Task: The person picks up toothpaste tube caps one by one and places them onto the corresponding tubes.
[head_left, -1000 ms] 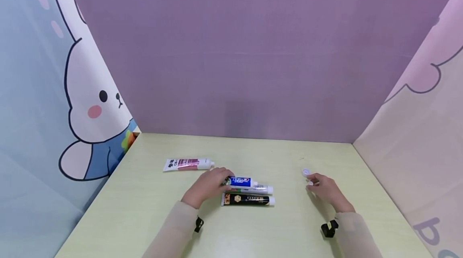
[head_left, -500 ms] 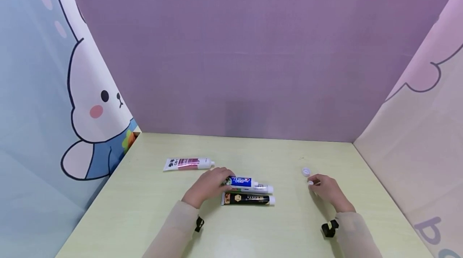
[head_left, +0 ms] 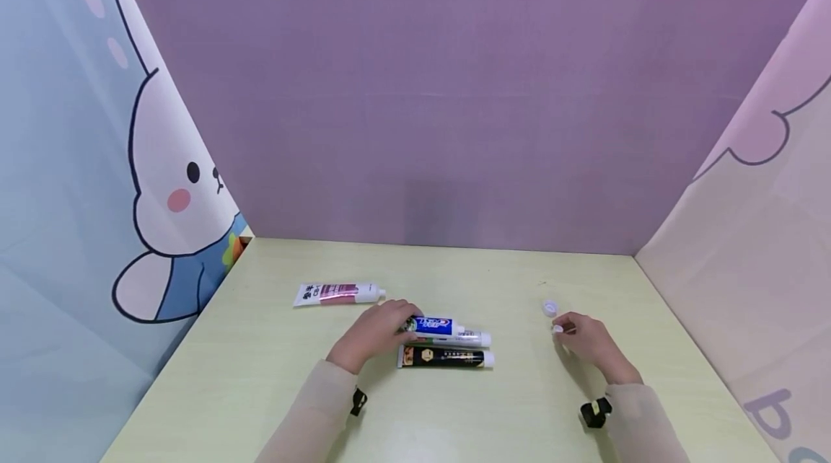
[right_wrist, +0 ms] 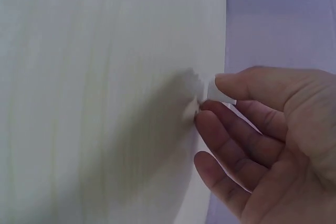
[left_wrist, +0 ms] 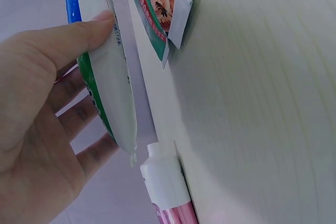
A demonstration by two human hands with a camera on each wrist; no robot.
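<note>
My left hand (head_left: 379, 332) grips the crimped end of a blue and white toothpaste tube (head_left: 433, 326), thumb on its side and fingers behind it. Right in front of that tube lie a silver-white toothpaste tube (head_left: 474, 340) and a black one (head_left: 444, 358), white caps pointing right. In the left wrist view, the gripped tube's pale back (left_wrist: 113, 85) faces the camera. Over on the right, my right hand (head_left: 589, 339) pinches a small white cap (right_wrist: 219, 94) between thumb and forefinger. A second white cap (head_left: 550, 308) lies on the table just beyond these fingertips.
A white and pink toothpaste tube (head_left: 339, 294) lies farther back on the left. The pale wooden table (head_left: 519, 412) ends at a purple backdrop (head_left: 441, 102), with printed cloth panels on both sides.
My right fingertips have drawn very slightly back from the cap lying on the table. The left hand and the tubes stay as they were.
</note>
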